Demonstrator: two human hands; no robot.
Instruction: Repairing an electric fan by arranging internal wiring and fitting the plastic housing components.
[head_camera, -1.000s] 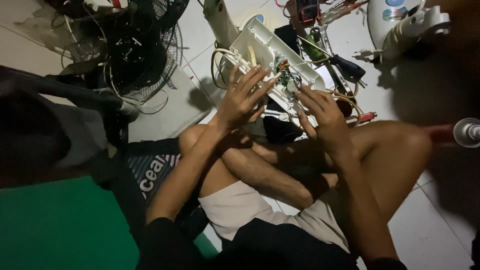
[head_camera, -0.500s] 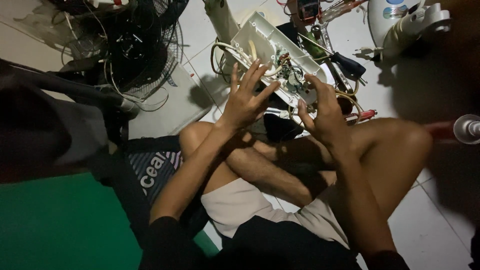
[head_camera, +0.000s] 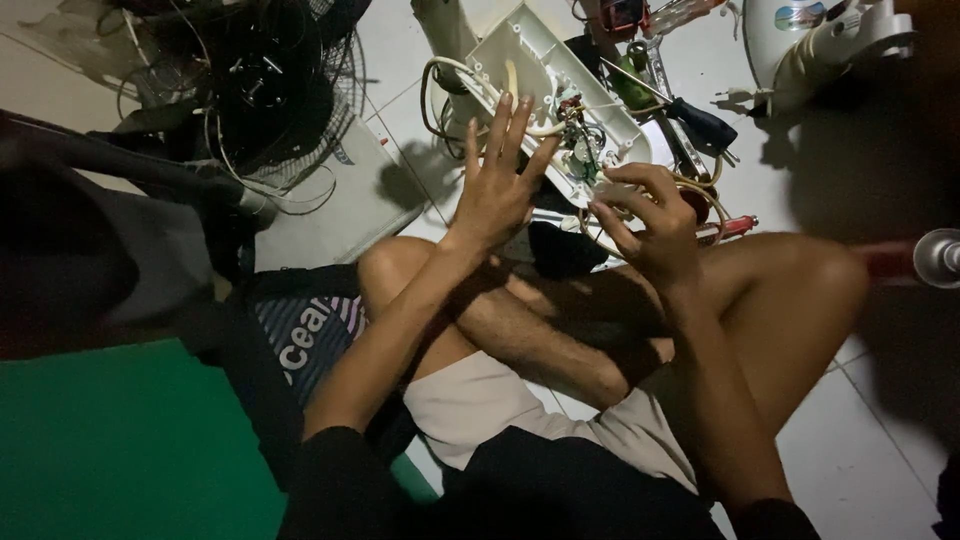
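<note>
Down on the tiled floor (head_camera: 880, 430), a person is sitting cross-legged with an opened white plastic housing (head_camera: 545, 75) lying just beyond the knees. Its inside is facing up, showing wires and small parts (head_camera: 578, 140) near its lower end. The left hand (head_camera: 497, 185) is hovering over the housing's near edge with its fingers (head_camera: 505, 115) spread wide and pointing away from the body, gripping nothing. The right hand (head_camera: 650, 225) is curling beside it, its fingers (head_camera: 622, 186) pinching a small pale piece at the housing's lower corner, over a loop of cream cable (head_camera: 700, 195). A screwdriver with a dark handle (head_camera: 705, 125) is lying just right of the housing. A black wire fan guard (head_camera: 260, 80) is resting well off to the left, and a white fan body (head_camera: 820, 40) is standing at the upper right. A green mat (head_camera: 110, 450) is covering the floor at the lower left.
</note>
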